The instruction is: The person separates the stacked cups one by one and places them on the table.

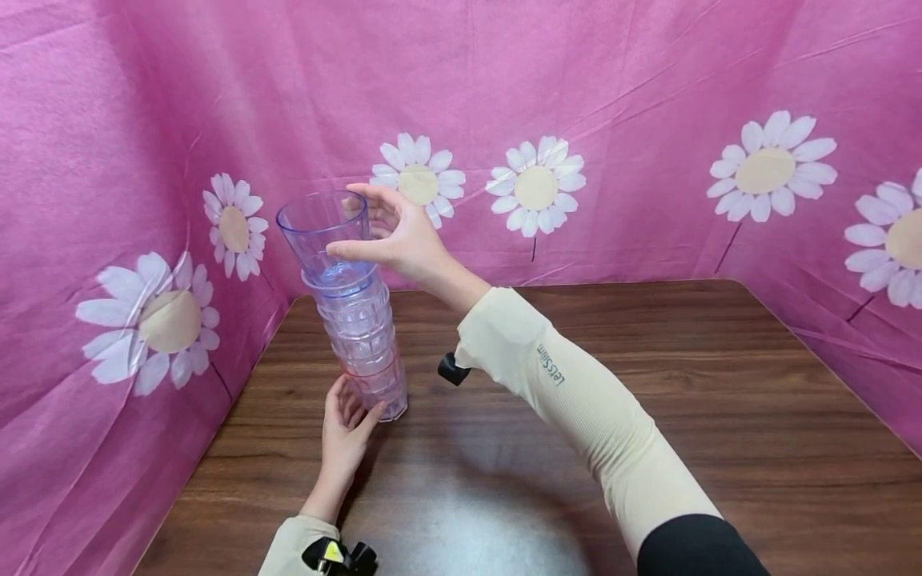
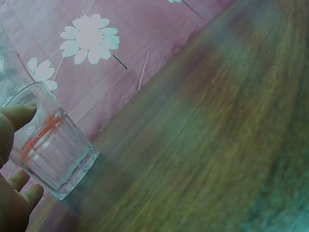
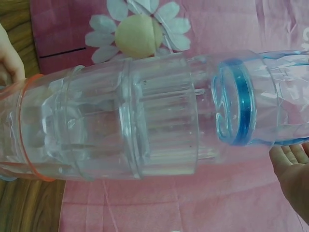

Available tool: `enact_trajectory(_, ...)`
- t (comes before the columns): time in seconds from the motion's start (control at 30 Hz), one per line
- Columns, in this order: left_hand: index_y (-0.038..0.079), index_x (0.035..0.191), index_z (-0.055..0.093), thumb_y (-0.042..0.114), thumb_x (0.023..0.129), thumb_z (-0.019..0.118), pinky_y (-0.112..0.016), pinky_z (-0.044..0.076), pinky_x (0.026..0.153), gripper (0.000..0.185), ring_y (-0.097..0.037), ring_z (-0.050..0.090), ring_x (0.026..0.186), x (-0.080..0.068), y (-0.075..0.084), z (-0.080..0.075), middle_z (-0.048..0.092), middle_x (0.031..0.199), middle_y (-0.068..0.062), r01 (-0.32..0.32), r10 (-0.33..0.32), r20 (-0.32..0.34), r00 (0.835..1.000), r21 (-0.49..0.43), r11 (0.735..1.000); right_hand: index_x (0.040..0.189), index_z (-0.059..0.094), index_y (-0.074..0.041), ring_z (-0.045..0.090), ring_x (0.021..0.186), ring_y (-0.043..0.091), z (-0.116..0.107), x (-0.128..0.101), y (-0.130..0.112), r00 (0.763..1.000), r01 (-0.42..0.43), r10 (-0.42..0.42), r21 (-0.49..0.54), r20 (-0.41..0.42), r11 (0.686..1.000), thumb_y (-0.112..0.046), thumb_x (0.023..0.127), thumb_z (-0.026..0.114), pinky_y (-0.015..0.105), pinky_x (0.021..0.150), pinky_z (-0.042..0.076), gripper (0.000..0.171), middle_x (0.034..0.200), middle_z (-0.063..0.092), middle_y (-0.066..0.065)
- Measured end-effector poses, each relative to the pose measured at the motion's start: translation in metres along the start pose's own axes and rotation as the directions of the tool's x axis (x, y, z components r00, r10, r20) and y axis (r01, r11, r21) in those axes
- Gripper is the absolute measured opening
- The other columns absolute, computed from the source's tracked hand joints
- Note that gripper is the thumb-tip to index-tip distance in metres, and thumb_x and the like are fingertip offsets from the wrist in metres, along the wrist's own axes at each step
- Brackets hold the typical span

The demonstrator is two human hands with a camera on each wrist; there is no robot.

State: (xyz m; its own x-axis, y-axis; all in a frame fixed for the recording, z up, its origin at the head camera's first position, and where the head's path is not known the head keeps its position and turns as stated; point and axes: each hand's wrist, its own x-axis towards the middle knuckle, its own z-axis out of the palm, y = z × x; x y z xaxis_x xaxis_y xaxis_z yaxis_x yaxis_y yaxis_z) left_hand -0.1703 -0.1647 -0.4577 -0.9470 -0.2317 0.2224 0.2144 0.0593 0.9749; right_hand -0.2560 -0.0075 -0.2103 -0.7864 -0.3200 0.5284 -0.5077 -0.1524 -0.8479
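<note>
Stack: tall stack of clear ribbed plastic tumblers [image 1: 360, 344], nested upright on the dark wood-grain surface [image 1: 648, 384] near its far left corner. I make out about four in it; the nested walls blur the count.
Bottom tumbler: clear faceted tumbler with an orange-red rim [image 2: 55, 154], thick base flat on the surface.
Top cup: one blue-tinted clear plastic cup [image 1: 324, 232], smooth wall, blue ring at the base, seated tilted in the mouth of the stack.
Left hands note: my left hand [image 1: 344, 432] is curled around the base of the stack, thumb on one side and fingers [image 2: 19, 116] on the other, touching the bottom tumbler.
Right hands note: my right hand [image 1: 399, 236] is beside the blue cup, fingers spread and relaxed, thumb tip at its wall; no grip closed on it.
Backdrop: pink creased fabric sheet with white daisy prints [image 1: 576, 96], rising on three sides of the surface.
Sleeves: two beige ribbed ones.
</note>
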Motion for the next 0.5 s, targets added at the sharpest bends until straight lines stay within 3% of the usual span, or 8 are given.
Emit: enact_trajectory(0.5,-0.006,0.147,0.028,-0.013,0.086,0.066,-0.019,0.041,0.096,0.072,-0.033,0.043,0.129,-0.002,0.001,0.0,0.038,0.146,-0.026,0.007,-0.007,-0.004,1.0,0.001,1.0,0.133,0.055,0.007,0.062,0.103,0.019,-0.006,0.006,-0.023,0.993,0.113,-0.111,0.06,-0.036,0.992,0.006,0.074,0.081,0.029,0.095,0.05,0.065,0.118,0.065,0.017)
